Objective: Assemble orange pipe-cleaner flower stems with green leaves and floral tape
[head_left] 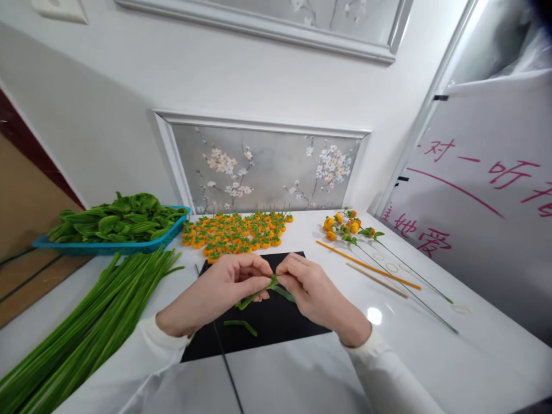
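My left hand (219, 290) and my right hand (319, 296) meet fingertip to fingertip above a black mat (284, 325). Both pinch a green pipe cleaner piece (273, 282) between thumbs and fingers. One fuzzy end hangs down beneath my left fingers, and a green strip slants toward my right palm. Fingers hide part of the piece. On the mat below lies a short bent green pipe cleaner (241, 325). A thin dark rod (226, 359) runs past my left wrist toward the near edge of the view.
A bundle of long green pipe cleaners (99, 310) lies left. Behind it, a blue tray (146, 246) holds fuzzy green leaves (116, 221). Several orange flower heads (233, 233) stand near the wall. Right are stemmed orange flowers (340, 224), an orange stick (366, 263) and a beige stick (377, 280).
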Demonstrator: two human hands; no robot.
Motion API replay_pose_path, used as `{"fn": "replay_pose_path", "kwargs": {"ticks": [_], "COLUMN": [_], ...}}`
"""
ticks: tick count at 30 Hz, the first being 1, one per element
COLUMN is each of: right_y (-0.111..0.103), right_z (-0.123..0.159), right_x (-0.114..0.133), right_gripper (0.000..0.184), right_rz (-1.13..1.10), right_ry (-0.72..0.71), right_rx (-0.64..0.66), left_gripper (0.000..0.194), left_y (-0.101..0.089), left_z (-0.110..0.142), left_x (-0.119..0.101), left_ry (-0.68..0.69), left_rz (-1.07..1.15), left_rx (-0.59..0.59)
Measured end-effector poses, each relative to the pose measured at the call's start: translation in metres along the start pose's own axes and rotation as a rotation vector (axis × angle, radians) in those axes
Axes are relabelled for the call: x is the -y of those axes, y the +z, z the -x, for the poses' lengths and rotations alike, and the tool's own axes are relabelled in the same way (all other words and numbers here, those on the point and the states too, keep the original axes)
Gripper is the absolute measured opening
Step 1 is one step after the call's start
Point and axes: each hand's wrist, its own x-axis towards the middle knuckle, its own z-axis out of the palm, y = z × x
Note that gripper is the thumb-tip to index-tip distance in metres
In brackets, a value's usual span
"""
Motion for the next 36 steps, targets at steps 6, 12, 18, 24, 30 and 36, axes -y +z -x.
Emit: {"fn": "replay_pose_path", "kwargs": {"ticks": [6, 12, 18, 24, 30, 36], "right_y": [0.003, 0.006, 0.004, 0.004, 0.005, 0.007], "right_z": [0.002, 0.003, 0.003, 0.004, 0.005, 0.003], "right_x": [0.007, 0.007, 0.007, 0.009, 0.009, 0.008], "right_gripper": [0.014, 0.015, 0.014, 0.013, 0.011, 0.024], "right_rz": [-0.016, -0.086, -0.176, -0.176, -0.187, -0.212], "right_ry": [0.038, 0.079, 0.025, 0.006, 0.001, -0.041], "right_rx": [-0.010, -0.077, -0.197, -0.251, -0.331, -0.301], "left_gripper": [0.011, 0.011, 0.016, 0.014, 0.018, 0.029], "left_y": [0.003, 0.008, 0.004, 0.005, 0.005, 0.011], "left_z": [0.002, 0.001, 0.001, 0.003, 0.005, 0.008], "left_x": [0.007, 0.009, 0.007, 0.006, 0.007, 0.000], "left_ry": [0.051, 0.069, 0.026, 0.028, 0.012, -0.001], "left_rz": [-0.012, 0.074, 0.238, 0.307, 0.372, 0.429], "left_rx": [0.021, -0.002, 0.008, 0.027, 0.039, 0.046]}}
